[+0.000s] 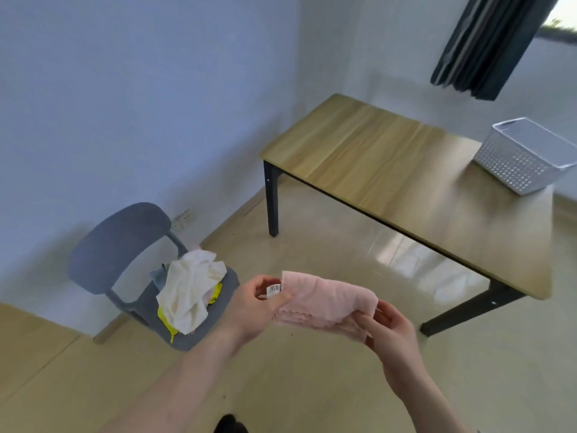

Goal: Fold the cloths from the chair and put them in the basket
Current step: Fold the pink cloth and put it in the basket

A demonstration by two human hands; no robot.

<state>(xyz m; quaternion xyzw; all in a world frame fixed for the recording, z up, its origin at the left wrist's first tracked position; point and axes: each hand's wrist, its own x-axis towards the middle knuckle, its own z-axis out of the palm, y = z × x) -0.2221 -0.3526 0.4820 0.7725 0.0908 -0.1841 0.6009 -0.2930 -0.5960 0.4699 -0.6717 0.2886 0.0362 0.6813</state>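
Fingers (pixel 262 284) of left hand (pixel 253 303) curled round the tagged end of pink cloth (pixel 324 303), thumb pinching beside the barcode label (pixel 274 289); right hand (pixel 392 335) pinching the opposite end from below, fingertips tucked under the fabric. Cloth held in mid-air over the floor, partly gathered, scalloped edge hanging toward 6 o'clock, well apart from both chair and table. Judged to be mid-fold, with nothing seen in the basket yet, though its inside is mostly hidden. To fold well: match corners first, keep both pinches at the very ends, pull lightly taut so the gathers flatten, then bring one end over the other — or carry it to the wooden table (pixel 390 170) at 1 o'clock and smooth it flat there. Bare tabletop across its near and left parts, good for laying out; near edge running from 12 toward 3 o'clock, dark legs below it worth avoiding with knees. White basket (pixel 512 164) at 2 o'clock, tilted, sitting close to the table's right side — a firm drop could nudge it, so lower the cloth in gently. Grey chair (pixel 125 254) at 9 o'clock, a pile of cloths (pixel 190 292) heaped on its seat, cream on top, yellow beneath. Open floor between chair and table, wide enough for turning.
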